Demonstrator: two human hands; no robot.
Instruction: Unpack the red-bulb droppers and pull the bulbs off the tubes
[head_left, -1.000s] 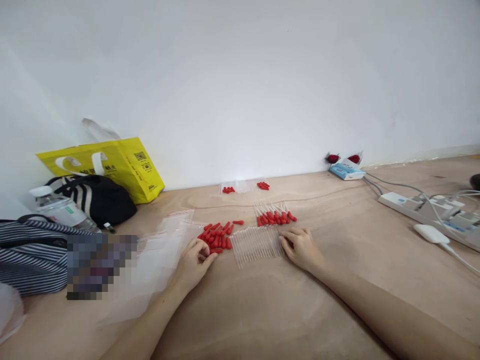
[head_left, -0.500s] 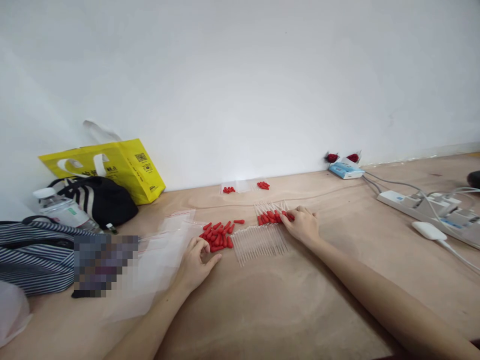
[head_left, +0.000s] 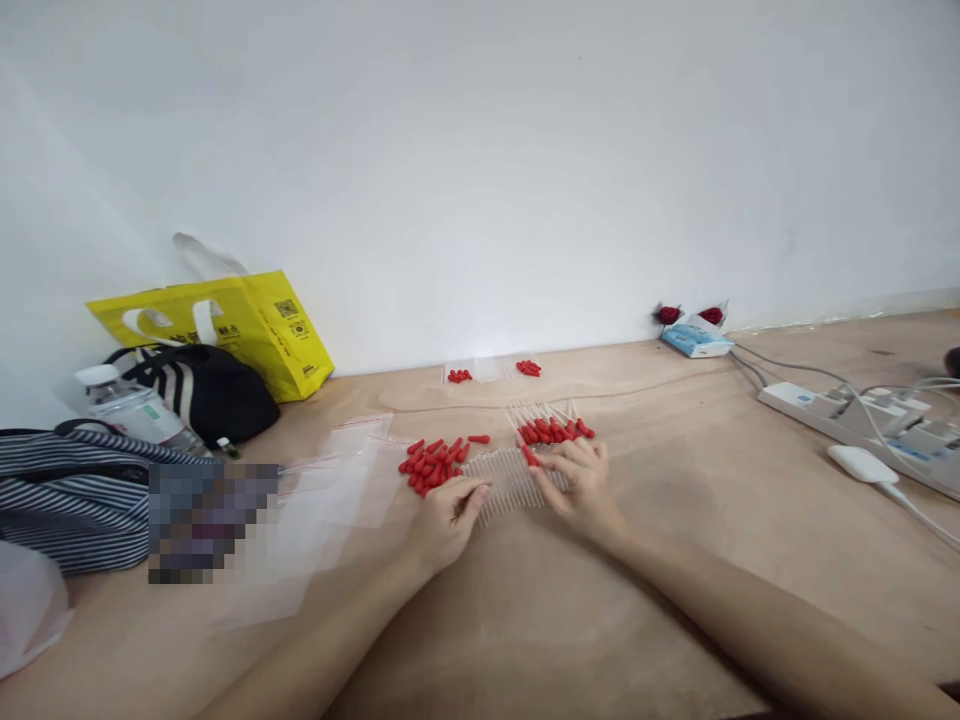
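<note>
My right hand [head_left: 583, 488] pinches a dropper [head_left: 529, 456] by its red rubber bulb, over the row of clear glass tubes [head_left: 517, 490]. Just beyond it lie several assembled droppers [head_left: 553, 431], red bulbs toward me and clear tubes pointing away. My left hand [head_left: 450, 518] is closed at the left end of the tube row, thumb against fingers; what it holds, if anything, is too small to make out. Beside and behind that hand is a heap of loose red rubber bulbs [head_left: 431, 463], partly covered by it.
Clear zip bags [head_left: 315, 530] lie flat at left. Two small red bulb groups [head_left: 460, 376] rest on plastic by the wall. A yellow bag [head_left: 289, 335], black pouch [head_left: 232, 395], bottle [head_left: 142, 410] and striped bag [head_left: 75, 500] stand left; a power strip [head_left: 802, 408] and tissue pack [head_left: 697, 338] sit right.
My right hand has come back from the assembled droppers toward me and left, now with a dropper in its fingers. My left hand has moved right from the bulb heap to the tubes and closed.
</note>
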